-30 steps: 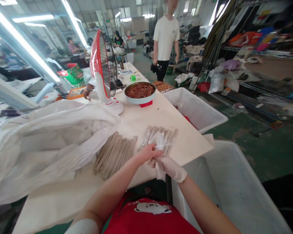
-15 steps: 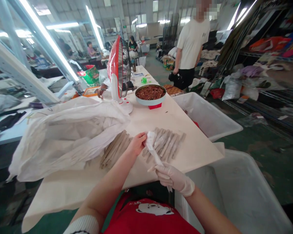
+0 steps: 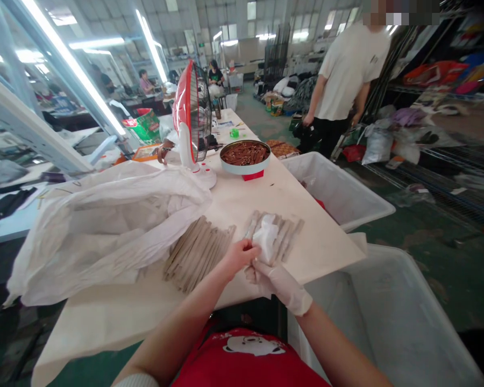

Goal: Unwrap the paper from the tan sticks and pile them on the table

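Note:
Bare, with fingers and thumb pinched together, my left hand [image 3: 242, 257] grips the near edge of a crumpled, thin white film [image 3: 266, 236]. I cannot tell whether the film is a bag, a sheet or a glove. My right hand [image 3: 280, 285], in a thin whitish glove, is closed on the film's lower end, close against the left hand. Beyond both hands lies a row of greyish strips [image 3: 292, 236], partly hidden by the film. A larger bundle of similar strips [image 3: 197, 258] rests on the table left of my left hand.
A big white plastic bag [image 3: 105, 226] covers the table's left part. Further back are a red fan [image 3: 184, 102] and a round tin of brown pieces [image 3: 245, 156]. White bins [image 3: 334, 188] stand along the table's right edge. A person [image 3: 347, 80] is beyond them.
My hands have come together, and the film between them has gone from a stretched, twisted strip to a crumpled puff. The person in the white shirt has moved right and nearer.

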